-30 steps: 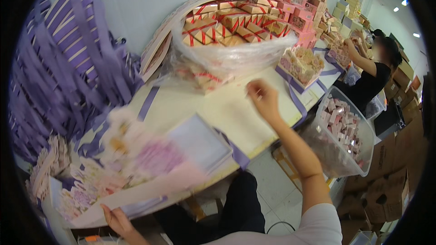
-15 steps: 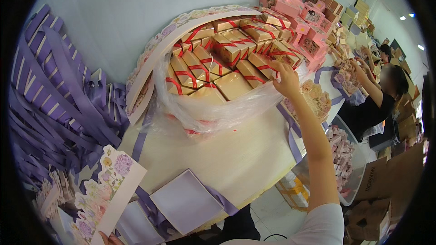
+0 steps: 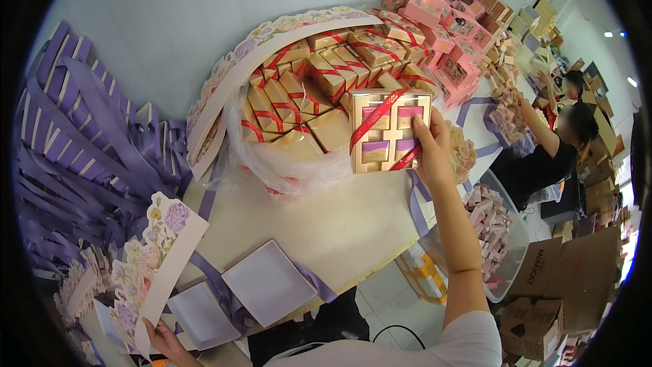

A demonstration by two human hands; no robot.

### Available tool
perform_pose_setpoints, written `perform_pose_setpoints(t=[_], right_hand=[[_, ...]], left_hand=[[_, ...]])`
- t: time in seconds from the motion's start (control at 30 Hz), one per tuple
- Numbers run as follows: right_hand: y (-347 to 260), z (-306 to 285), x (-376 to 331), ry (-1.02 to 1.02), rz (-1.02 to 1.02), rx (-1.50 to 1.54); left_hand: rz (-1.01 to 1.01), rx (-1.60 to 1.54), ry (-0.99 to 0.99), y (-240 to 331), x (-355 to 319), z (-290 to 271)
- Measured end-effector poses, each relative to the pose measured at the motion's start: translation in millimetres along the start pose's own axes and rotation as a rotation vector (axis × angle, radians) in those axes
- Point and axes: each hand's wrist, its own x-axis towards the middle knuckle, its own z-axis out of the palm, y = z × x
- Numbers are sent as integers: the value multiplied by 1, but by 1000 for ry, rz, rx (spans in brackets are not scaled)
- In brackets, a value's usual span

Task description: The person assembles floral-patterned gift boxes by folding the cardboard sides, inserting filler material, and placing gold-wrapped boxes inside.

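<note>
Pink boxes [image 3: 456, 50] lie heaped near the pale wall [image 3: 170, 34], brown cartons [image 3: 581, 278] at right.

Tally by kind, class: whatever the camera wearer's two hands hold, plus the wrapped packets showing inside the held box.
Floral paper strip, in the left hand: 1
Gold box with red ribbon, in the right hand: 1
Wrapped packets inside it: 4
Total: 6

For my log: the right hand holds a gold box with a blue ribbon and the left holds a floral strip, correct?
The head view shows a red ribbon, not blue; the right hand holds the gold box and the left hand holds the floral strip.
</note>
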Motion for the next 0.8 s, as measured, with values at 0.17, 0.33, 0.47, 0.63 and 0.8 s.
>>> perform_pose_setpoints(t=[0.17, 0.33, 0.47, 0.63, 0.8], right_hand=[[-10, 2, -15, 4, 14, 31], [-10, -2, -22, 18, 85, 50], [-2, -22, -33, 175, 232, 167], [24, -57, -59, 467, 289, 890], [74, -114, -28, 938, 219, 1191]], left_hand=[[22, 0, 123, -3, 10, -1], [16, 9, 43, 0, 12, -27], [2, 56, 18, 2, 20, -42], [143, 439, -30, 4, 34, -84], [424, 1452, -47, -9, 15, -25]])
